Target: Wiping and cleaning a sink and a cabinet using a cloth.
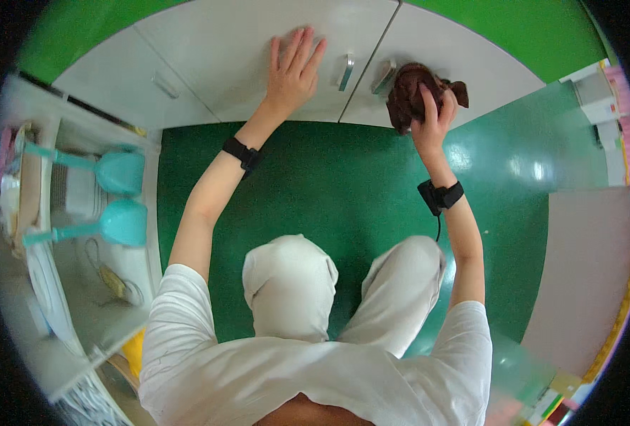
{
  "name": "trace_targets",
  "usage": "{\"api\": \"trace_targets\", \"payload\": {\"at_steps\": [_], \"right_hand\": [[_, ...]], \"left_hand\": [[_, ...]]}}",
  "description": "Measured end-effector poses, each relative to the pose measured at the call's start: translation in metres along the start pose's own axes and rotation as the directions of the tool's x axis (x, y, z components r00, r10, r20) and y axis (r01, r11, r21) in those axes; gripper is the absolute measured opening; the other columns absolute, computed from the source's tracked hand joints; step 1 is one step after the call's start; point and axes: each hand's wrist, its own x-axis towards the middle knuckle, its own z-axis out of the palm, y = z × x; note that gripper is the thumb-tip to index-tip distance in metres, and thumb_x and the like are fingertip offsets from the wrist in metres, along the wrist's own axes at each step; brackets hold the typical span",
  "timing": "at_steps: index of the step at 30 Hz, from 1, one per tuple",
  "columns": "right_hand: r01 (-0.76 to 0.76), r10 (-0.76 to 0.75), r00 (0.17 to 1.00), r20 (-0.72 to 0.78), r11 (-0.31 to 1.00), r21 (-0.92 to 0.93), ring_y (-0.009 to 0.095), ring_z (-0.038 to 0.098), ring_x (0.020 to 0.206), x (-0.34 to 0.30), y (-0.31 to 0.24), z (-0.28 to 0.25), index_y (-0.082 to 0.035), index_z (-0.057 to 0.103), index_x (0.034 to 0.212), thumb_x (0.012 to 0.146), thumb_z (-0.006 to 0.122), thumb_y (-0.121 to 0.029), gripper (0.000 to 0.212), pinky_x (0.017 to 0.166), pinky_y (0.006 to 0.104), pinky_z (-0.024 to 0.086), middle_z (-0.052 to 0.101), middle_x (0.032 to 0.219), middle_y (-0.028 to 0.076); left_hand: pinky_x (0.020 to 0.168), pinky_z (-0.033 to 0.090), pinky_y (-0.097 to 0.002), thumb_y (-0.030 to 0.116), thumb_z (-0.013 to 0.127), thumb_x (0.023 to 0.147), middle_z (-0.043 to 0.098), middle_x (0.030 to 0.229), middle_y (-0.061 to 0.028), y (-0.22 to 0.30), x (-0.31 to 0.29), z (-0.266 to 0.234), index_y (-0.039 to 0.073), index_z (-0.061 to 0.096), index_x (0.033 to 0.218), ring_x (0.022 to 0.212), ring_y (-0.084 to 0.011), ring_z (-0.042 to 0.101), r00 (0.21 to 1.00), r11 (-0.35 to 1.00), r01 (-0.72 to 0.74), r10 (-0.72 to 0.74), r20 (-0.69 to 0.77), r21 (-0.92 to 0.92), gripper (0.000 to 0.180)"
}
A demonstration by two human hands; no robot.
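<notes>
Brown cloth (407,94), bunched likely for grip, fills the right hand's (434,122) clamped fingers, while the left hand (293,79), fingers apart, seemingly braces against a cabinet door (233,60).

Palette log. Between 1 and 2 o'clock, the cloth (408,96) is showing plain dark brown. At 12, the cabinet doors (222,57) are reading plain off-white, one handle (346,72) gleaming silver; bright green panels (499,21) are flanking them. The floor (371,192) is appearing deep green, whitish glare mottling it towards 3. At 9, two scoops (121,221) are showing turquoise. Wristbands (442,197) are reading black; at 6, the shirt (315,376) is showing plain white, the trousers (290,287) off-white.
</notes>
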Motion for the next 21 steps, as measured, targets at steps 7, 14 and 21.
{"api": "trace_targets", "payload": {"at_steps": [7, 14, 21], "right_hand": [[0.202, -0.252, 0.966, -0.053, 0.869, -0.452, 0.027, 0.038, 0.110, -0.029, -0.017, 0.068, -0.035, 0.059, 0.094, 0.068, 0.057, -0.023, 0.029, 0.093, 0.0442, 0.027, 0.047, 0.120, 0.001], [0.284, -0.259, 0.958, 0.126, 0.923, -0.261, 0.027, 0.041, 0.103, -0.098, -0.020, 0.109, -0.030, 0.055, 0.079, 0.068, 0.057, -0.025, 0.013, 0.083, 0.0465, 0.038, 0.046, 0.121, 0.000], [0.244, -0.193, 0.847, 0.494, 0.969, -0.041, 0.029, 0.043, 0.104, -0.194, -0.025, 0.139, -0.024, 0.052, 0.093, 0.072, 0.054, -0.021, 0.021, 0.063, 0.0475, 0.048, 0.044, 0.118, 0.007]], "left_hand": [[0.099, 0.004, -0.0586, 0.010, 0.048, 0.072, 0.025, 0.136, -0.0209, 0.006, -0.007, 0.026, 0.006, 0.038, 0.127, 0.127, -0.0345, 0.021, 0.993, 1.000, 0.022, -0.021, -0.119, 0.003, 0.056], [0.100, 0.002, -0.0563, 0.008, 0.046, 0.073, 0.025, 0.136, -0.0215, 0.000, -0.016, 0.034, 0.001, 0.036, 0.127, 0.128, -0.0356, 0.020, 0.982, 0.997, 0.058, -0.046, -0.184, 0.060, 0.056], [0.100, 0.004, -0.0568, 0.009, 0.047, 0.075, 0.021, 0.137, -0.0205, -0.009, -0.033, 0.018, 0.004, 0.030, 0.131, 0.127, -0.0370, 0.019, 0.990, 0.986, 0.086, -0.069, -0.121, 0.144, 0.059]]}}
